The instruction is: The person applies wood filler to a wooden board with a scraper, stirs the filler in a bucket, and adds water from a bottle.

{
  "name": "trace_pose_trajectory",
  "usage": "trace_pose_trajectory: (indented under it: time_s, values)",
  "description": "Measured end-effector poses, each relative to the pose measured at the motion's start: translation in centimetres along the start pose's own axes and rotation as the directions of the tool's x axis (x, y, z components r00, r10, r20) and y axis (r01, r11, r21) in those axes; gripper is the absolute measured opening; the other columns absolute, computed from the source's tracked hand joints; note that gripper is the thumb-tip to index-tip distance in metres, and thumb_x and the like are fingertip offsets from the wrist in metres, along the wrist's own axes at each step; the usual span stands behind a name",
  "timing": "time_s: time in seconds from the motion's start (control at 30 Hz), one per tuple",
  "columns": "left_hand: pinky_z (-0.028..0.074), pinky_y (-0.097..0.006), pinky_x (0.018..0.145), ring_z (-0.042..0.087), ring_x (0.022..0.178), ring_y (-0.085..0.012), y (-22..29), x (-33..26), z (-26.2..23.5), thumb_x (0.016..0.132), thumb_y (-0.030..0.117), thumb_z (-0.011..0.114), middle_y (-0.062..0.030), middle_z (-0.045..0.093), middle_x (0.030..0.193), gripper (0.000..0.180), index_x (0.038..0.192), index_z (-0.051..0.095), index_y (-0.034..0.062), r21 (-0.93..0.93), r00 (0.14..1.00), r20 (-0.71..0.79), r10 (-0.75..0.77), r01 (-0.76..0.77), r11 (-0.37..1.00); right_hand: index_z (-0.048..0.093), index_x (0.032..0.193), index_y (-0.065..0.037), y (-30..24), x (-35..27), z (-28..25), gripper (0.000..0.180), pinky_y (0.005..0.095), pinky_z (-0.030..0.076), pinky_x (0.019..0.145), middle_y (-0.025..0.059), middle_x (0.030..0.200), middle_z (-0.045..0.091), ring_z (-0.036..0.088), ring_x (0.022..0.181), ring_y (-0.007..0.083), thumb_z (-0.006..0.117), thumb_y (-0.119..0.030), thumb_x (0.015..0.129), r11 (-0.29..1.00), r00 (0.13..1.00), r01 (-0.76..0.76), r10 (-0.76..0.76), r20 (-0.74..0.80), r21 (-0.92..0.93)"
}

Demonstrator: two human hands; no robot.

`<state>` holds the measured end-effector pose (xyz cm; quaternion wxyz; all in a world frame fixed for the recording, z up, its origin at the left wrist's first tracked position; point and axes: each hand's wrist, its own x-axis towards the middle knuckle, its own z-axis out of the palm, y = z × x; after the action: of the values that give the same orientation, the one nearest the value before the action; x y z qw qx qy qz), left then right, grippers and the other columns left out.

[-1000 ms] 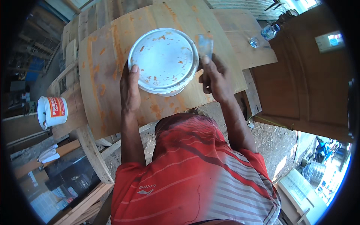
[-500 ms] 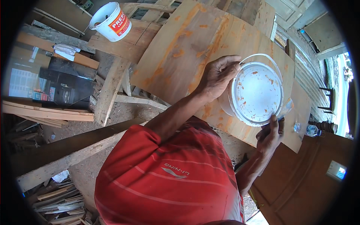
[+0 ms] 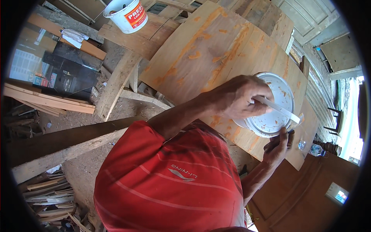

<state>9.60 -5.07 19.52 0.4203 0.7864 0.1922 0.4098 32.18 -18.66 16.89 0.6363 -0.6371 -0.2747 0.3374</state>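
Observation:
A white plastic bucket (image 3: 240, 123) with a round lid (image 3: 272, 104) tilts toward me over the plywood sheet (image 3: 185, 81). Orange-brown smears dot the lid. My left hand (image 3: 245, 96) is closed around the bucket's white handle (image 3: 282, 111), which crosses in front of the lid. At the lid's lower right edge is my right hand (image 3: 277, 145), its thumb and fingers closed. A thin, flat blade like a putty scraper (image 3: 296, 123) sticks out beyond those fingertips; its grip is hidden. Orange-brown filler streaks mark the plywood.
Another white bucket (image 3: 127, 17) with a red label stands on boards at the far left. A clear plastic bottle (image 3: 316, 150) lies by the right corner. Wooden beams (image 3: 73, 149) and scrap strips (image 3: 56, 197) are at the left. A brown panel (image 3: 297, 193) is at the lower right.
My left hand has moved from the bucket's upper left rim onto its handle, swinging the handle down across the lid. My right hand stays by the lower right rim.

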Motion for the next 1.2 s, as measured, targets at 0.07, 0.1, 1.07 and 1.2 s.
trace_pose_trajectory:
  time_s: [0.07,0.1,1.07,1.2]
  values:
    - [0.054,-0.039,0.071,0.069,0.080,-0.0308,1.0,-0.1,0.7,0.087,0.011,0.078,-0.0150,0.071,0.091,0.020,0.103,0.070,0.0027,-0.072,1.000,0.001,0.016,-0.016,0.997,0.062,0.118,-0.003,0.0,0.0,0.2,0.034,0.0211,0.026,0.028,0.0010,0.069,0.060,0.035,0.034,0.0040,0.072,-0.027,0.095,1.000,1.000,0.009,-0.009,0.006,0.007]
    - [0.054,-0.039,0.070,0.069,0.079,-0.0317,1.5,0.1,0.7,0.087,0.011,0.078,-0.0155,0.071,0.090,0.021,0.104,0.070,0.0024,-0.109,1.000,0.005,0.027,-0.026,0.994,0.062,0.117,-0.003,-0.2,0.0,0.3,0.034,0.0211,0.026,0.029,0.0010,0.066,0.058,0.036,0.035,0.0043,0.072,-0.028,0.095,1.000,1.000,-0.002,0.002,0.018,0.001]
    - [0.049,-0.031,0.074,0.062,0.078,-0.0143,-12.0,6.2,-35.6,0.092,0.026,0.072,-0.0060,0.071,0.083,0.030,0.104,0.075,-0.0007,0.454,0.433,-0.866,0.251,0.469,0.758,0.065,0.095,-0.007,4.2,-4.8,-1.9,0.028,0.0193,0.035,0.041,-0.0001,0.067,0.059,0.050,0.049,0.0045,0.064,-0.034,0.103,0.960,0.975,-0.221,0.216,-0.045,-0.174]
    - [0.053,-0.037,0.085,0.069,0.089,-0.0236,-17.8,7.8,-40.0,0.089,0.033,0.076,-0.0130,0.075,0.097,0.036,0.101,0.078,-0.0004,0.433,0.403,-0.882,0.244,0.491,0.755,0.066,0.098,-0.005,5.2,-6.1,-2.8,0.026,0.0202,0.038,0.044,0.0012,0.068,0.060,0.051,0.050,0.0051,0.065,-0.031,0.103,0.956,0.965,-0.250,0.233,-0.123,-0.150]
